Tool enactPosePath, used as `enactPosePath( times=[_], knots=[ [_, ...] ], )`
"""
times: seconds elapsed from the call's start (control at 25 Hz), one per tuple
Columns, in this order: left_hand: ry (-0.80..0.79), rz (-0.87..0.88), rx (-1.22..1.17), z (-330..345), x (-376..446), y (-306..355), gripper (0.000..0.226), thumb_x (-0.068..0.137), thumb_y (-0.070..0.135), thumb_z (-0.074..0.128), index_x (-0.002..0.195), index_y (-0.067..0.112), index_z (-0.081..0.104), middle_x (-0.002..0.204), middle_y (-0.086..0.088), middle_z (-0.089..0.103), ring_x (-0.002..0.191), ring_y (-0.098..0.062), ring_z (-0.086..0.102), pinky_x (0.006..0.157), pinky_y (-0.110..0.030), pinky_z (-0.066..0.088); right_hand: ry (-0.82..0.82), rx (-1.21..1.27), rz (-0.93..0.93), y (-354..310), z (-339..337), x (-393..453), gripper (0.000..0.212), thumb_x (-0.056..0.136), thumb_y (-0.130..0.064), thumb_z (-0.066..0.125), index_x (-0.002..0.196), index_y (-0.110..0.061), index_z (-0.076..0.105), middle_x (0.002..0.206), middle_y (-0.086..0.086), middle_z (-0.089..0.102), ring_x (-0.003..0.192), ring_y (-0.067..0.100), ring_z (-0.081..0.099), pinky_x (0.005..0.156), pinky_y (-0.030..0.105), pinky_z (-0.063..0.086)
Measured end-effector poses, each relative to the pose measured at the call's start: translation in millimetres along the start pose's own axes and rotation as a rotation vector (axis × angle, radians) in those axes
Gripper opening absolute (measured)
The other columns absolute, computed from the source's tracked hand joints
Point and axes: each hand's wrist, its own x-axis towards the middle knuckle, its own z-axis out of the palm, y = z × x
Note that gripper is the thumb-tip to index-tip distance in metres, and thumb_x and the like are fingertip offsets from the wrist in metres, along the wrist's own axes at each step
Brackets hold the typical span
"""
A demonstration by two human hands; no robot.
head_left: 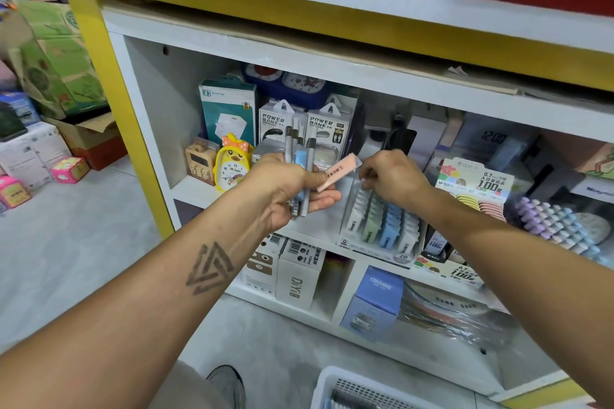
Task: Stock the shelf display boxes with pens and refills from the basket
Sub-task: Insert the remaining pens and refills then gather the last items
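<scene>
Head view: left hand [285, 186] clutches a bundle of slim grey pens [300, 159] plus a flat pink refill case [339, 173]; right hand [392, 176] pinches something small and unclear above the clear plastic display box [382, 226] of pastel refill cases on the shelf [319, 229]. White mesh basket [349, 388] sits on the floor below. Smooth, hard cases could probably slip from the crowded left grip.

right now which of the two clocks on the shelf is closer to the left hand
The yellow duck-shaped clock, just left of the left hand. The beige clock stands further left, on its far side.
</scene>
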Motion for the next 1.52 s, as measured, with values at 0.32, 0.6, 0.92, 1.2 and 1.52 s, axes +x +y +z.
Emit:
enactPosePath(
  times=[0.32,0.6,0.92,1.2,1.52],
  knots=[
    [0.007,-0.017,0.012,-0.2,0.3,-1.0,0.044,0.087,-0.012,0.061,0.127,-0.006,0.045,0.092,-0.030,0.071,0.080,-0.039,0.073,0.059,-0.041,0.062,-0.131,-0.111,-0.001,0.3,6.3,0.1,0.018,0.097,-0.021,0.058,0.094,-0.025,0.076,0.101,0.000,0.067,0.095,0.024,0.063,0.082,0.033,0.051],
    [0.026,-0.028,0.063,3.3,-0.3,-4.3,0.029,0.087,-0.011,0.062,0.114,-0.007,0.051,0.084,-0.029,0.072,0.076,-0.038,0.073,0.059,-0.044,0.062,-0.168,1.280,0.056,-28.6,-44.1,-34.7,0.027,0.086,-0.026,0.074,0.102,-0.004,0.075,0.084,0.015,0.074,0.063,0.018,0.064,0.057,0.021,0.054],
    [0.091,-0.007,0.010,0.2,-5.6,-3.5,0.019,0.088,-0.012,0.059,0.102,0.000,0.056,0.069,-0.016,0.064,0.057,-0.028,0.066,0.052,-0.039,0.060,-0.039,0.237,-0.142,-20.2,-29.8,-77.0,0.019,0.093,-0.017,0.068,0.111,-0.021,0.073,0.101,-0.007,0.070,0.089,0.005,0.064,0.079,0.021,0.052],
    [0.047,-0.017,0.002,3.7,-7.5,-3.3,0.012,0.086,-0.012,0.063,0.089,0.000,0.059,0.069,-0.014,0.060,0.054,-0.021,0.058,0.045,-0.028,0.054,-0.030,0.140,-0.140,-28.5,0.7,-78.3,0.009,0.091,-0.018,0.069,0.085,-0.023,0.064,0.083,-0.009,0.066,0.078,0.010,0.060,0.065,0.028,0.049],
    [-0.186,-0.174,-0.093,12.7,-11.0,-2.9,0.011,0.096,0.003,0.053,0.102,0.002,0.061,0.077,-0.013,0.067,0.061,-0.019,0.067,0.053,-0.028,0.059,-0.076,0.060,-0.117,-35.5,-5.9,-77.7,0.013,0.095,-0.021,0.061,0.095,-0.024,0.073,0.101,-0.011,0.060,0.093,0.015,0.060,0.078,0.031,0.048]
  ],
)
